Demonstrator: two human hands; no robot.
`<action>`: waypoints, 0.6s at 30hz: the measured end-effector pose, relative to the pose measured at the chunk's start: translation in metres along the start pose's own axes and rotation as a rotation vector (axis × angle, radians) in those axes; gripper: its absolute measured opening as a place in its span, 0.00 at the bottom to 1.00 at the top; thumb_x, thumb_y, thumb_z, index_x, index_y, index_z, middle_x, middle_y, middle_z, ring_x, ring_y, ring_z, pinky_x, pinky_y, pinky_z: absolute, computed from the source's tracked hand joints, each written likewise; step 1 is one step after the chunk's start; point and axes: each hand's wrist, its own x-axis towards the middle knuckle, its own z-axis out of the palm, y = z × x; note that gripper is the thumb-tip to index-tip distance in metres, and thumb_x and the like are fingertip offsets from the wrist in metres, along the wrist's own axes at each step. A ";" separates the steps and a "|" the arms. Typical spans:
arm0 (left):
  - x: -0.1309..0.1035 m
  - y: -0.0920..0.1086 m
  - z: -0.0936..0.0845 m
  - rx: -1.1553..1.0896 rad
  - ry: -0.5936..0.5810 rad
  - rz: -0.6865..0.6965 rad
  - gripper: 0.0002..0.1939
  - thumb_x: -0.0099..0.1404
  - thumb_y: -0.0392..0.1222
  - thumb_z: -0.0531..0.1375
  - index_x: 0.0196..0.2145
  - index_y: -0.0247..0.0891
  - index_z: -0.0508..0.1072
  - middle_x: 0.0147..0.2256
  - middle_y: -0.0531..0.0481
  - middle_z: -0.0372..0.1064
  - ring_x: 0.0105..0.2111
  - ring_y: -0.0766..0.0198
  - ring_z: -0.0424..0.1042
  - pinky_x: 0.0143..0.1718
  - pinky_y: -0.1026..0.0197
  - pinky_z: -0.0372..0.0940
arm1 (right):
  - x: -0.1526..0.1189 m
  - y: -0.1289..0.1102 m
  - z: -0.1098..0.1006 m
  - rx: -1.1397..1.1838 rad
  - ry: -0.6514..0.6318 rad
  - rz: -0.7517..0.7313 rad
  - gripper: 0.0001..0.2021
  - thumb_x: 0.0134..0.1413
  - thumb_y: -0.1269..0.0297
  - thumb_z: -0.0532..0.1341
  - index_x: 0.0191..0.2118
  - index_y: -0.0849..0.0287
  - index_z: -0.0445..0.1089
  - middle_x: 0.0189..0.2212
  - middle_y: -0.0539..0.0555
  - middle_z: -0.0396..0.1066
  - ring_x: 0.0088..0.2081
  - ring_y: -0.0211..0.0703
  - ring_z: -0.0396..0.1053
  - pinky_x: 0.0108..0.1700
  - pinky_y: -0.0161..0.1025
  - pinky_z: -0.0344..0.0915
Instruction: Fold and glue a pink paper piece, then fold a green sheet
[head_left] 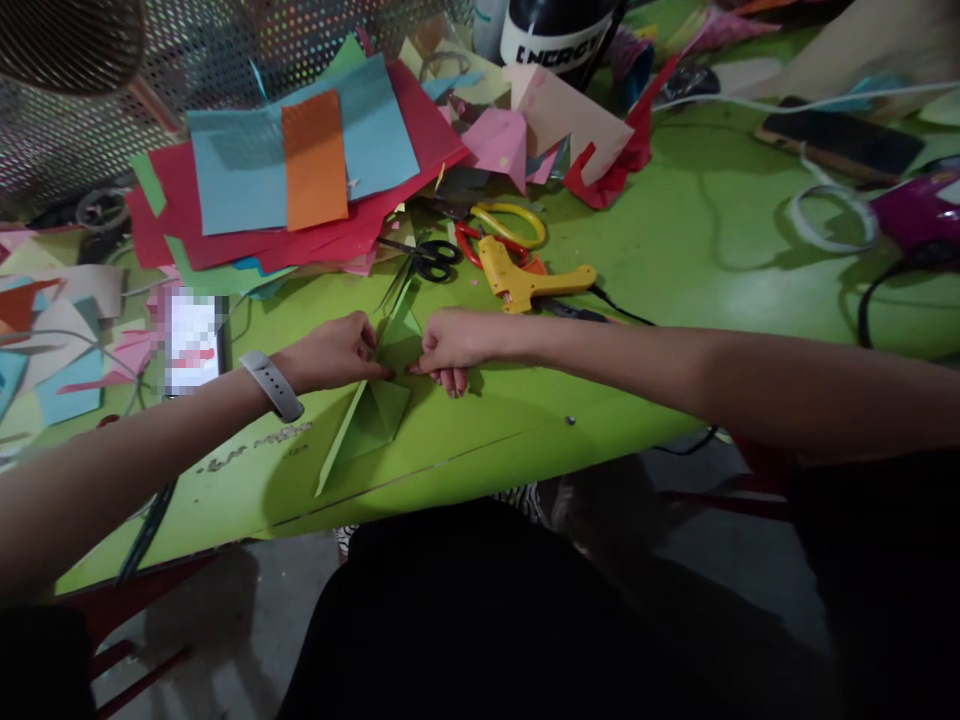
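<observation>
A piece of light green paper [369,425], folded with sharp creases, lies at a slant near the table's front edge. My left hand [334,352], with a pale watch strap on its wrist, is closed on the paper's middle, and its fingertips press along the fold. On the right side of the paper is my right hand [454,343], its fingers curled and the thumb and index drawn together towards the paper. Whether those fingertips hold anything is too small to tell. The part of the paper between the hands is partly covered.
Beyond the hands lie black-handled scissors [435,260], yellow-handled scissors [517,222] and a yellow glue gun [536,280] with its cord. A lit phone [193,345] is at the left. Blue sheets [236,180], an orange strip [315,160] and red sheets [431,130] pile up at the back.
</observation>
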 end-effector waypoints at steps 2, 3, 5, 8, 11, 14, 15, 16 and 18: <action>-0.001 0.000 -0.001 0.039 -0.007 0.003 0.19 0.51 0.50 0.65 0.36 0.39 0.65 0.30 0.51 0.70 0.28 0.60 0.70 0.26 0.61 0.57 | -0.001 -0.001 0.001 0.008 0.002 -0.001 0.18 0.56 0.58 0.67 0.22 0.62 0.66 0.11 0.49 0.69 0.14 0.33 0.67 0.20 0.30 0.65; -0.001 0.000 -0.002 0.047 -0.012 -0.002 0.19 0.52 0.50 0.65 0.37 0.38 0.66 0.30 0.50 0.71 0.29 0.60 0.70 0.27 0.61 0.57 | -0.001 -0.001 0.001 0.013 0.004 -0.002 0.18 0.57 0.59 0.67 0.21 0.62 0.66 0.11 0.49 0.68 0.13 0.33 0.66 0.20 0.30 0.65; -0.002 -0.001 -0.002 0.054 -0.023 -0.022 0.20 0.52 0.51 0.64 0.38 0.38 0.66 0.31 0.50 0.72 0.29 0.59 0.71 0.27 0.61 0.58 | -0.002 -0.001 0.001 0.019 0.008 -0.008 0.19 0.59 0.62 0.65 0.20 0.61 0.65 0.11 0.49 0.68 0.13 0.33 0.66 0.20 0.30 0.66; -0.001 -0.001 -0.004 0.079 -0.023 -0.048 0.20 0.51 0.51 0.65 0.38 0.37 0.67 0.32 0.48 0.72 0.30 0.59 0.71 0.27 0.61 0.58 | -0.002 0.001 0.002 0.024 0.015 -0.025 0.19 0.60 0.64 0.64 0.20 0.61 0.65 0.11 0.49 0.68 0.13 0.33 0.66 0.20 0.31 0.66; 0.000 0.001 -0.007 0.095 -0.041 -0.050 0.21 0.50 0.50 0.66 0.38 0.36 0.68 0.34 0.47 0.73 0.30 0.59 0.71 0.27 0.62 0.59 | -0.001 0.002 0.002 0.028 0.023 -0.043 0.17 0.58 0.61 0.66 0.21 0.62 0.66 0.11 0.50 0.68 0.13 0.34 0.66 0.21 0.32 0.66; 0.003 0.005 -0.010 0.079 -0.079 -0.068 0.20 0.49 0.45 0.66 0.39 0.35 0.69 0.33 0.47 0.74 0.29 0.59 0.71 0.25 0.62 0.59 | -0.001 0.003 0.002 0.028 0.027 -0.031 0.17 0.59 0.62 0.65 0.22 0.62 0.66 0.11 0.50 0.68 0.13 0.35 0.66 0.22 0.33 0.67; 0.004 0.006 -0.011 0.071 -0.095 -0.076 0.19 0.49 0.44 0.66 0.38 0.35 0.69 0.31 0.47 0.74 0.28 0.60 0.71 0.24 0.62 0.59 | 0.000 0.002 0.002 0.029 0.027 -0.023 0.17 0.59 0.63 0.65 0.21 0.62 0.66 0.11 0.50 0.68 0.13 0.35 0.66 0.23 0.34 0.67; 0.005 0.007 -0.012 0.061 -0.113 -0.084 0.17 0.49 0.43 0.65 0.37 0.35 0.69 0.30 0.48 0.74 0.28 0.60 0.71 0.24 0.63 0.58 | 0.000 0.003 0.002 0.032 0.026 -0.019 0.17 0.59 0.64 0.65 0.21 0.62 0.66 0.11 0.50 0.68 0.13 0.35 0.66 0.23 0.34 0.68; 0.008 0.007 -0.012 0.030 -0.155 -0.092 0.13 0.49 0.41 0.64 0.33 0.36 0.70 0.27 0.50 0.73 0.27 0.60 0.72 0.23 0.63 0.58 | 0.000 0.003 0.002 0.041 0.028 -0.027 0.17 0.57 0.64 0.66 0.20 0.61 0.66 0.11 0.50 0.68 0.13 0.36 0.66 0.23 0.35 0.67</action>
